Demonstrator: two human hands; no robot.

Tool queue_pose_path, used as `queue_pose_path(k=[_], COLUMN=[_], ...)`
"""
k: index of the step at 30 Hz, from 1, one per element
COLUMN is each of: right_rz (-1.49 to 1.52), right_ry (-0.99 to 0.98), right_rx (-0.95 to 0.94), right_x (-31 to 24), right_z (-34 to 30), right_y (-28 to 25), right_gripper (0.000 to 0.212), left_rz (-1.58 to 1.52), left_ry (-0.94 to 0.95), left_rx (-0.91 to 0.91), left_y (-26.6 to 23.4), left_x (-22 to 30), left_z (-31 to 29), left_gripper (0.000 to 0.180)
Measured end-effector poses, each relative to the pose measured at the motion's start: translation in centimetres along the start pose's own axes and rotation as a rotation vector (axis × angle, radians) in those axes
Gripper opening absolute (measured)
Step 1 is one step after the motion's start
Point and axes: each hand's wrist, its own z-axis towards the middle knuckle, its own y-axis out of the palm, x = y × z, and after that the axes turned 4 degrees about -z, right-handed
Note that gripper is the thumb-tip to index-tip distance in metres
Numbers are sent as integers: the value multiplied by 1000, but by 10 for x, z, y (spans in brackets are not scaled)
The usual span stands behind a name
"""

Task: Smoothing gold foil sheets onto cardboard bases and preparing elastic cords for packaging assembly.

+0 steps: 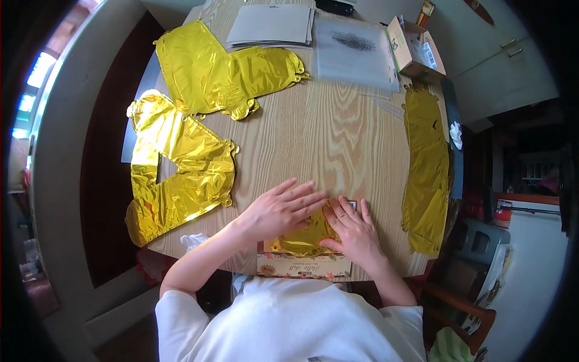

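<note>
A folded gold foil balloon lies on a printed cardboard sheet at the table's near edge. My left hand is stretched out over the foil's left and upper part, fingers long and slightly apart. Pressed flat along the foil's right side is my right hand, its fingers spread and its thumb resting on the gold surface. Neither hand grips anything. Much of the foil is hidden under both hands, and whether the left palm touches it I cannot tell.
Flat gold foil balloons lie around: one folded at an angle far left, another with an opening nearer, a long one at the right edge. Grey sheets, clear plastic bags and an open carton stand at the back.
</note>
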Motion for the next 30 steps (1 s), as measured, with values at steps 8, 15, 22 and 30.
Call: queue_pose_path(k=[8,15,22,30], right_rz=[23,49,58,13], right_ry=[-14,-15,-16,-45], right_rx=[31,7,-41,-50], right_x=[1,1,4,8], right_z=[0,-1,-3,-5], right_y=[2,1,0,4], right_gripper=[80,83,87,94], left_rz=[-17,13,55,127], left_ry=[44,-23,-53,-72], left_rx=[-139,-181,-144,-30], left_y=[5,6,9,15], left_x=[-3,4,9,21], left_z=[6,-2,-16,-7], left_gripper=[103,107,94,82])
